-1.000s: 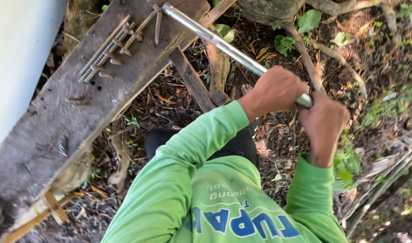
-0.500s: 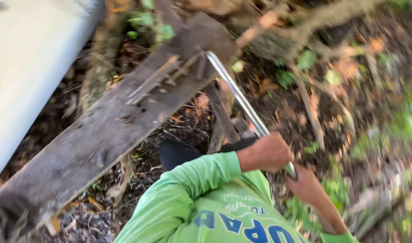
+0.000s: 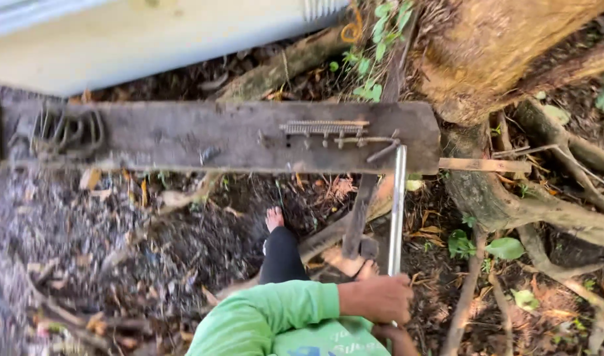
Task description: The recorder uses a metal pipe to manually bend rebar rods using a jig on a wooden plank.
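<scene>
Below, in the head view, the left hand point(image 3: 379, 298) is clenched around the lower end of a metal rod point(image 3: 397, 211) whose top rests on a weathered wooden plank point(image 3: 203, 135) beside a coiled spring point(image 3: 323, 126), while the right hand point(image 3: 395, 335), mostly hidden, also seems to grip it.

Outdoor yard, tree roots point(image 3: 513, 211), leaf litter, weathered plank point(image 3: 183, 138), pale wall point(image 3: 150, 39)
</scene>
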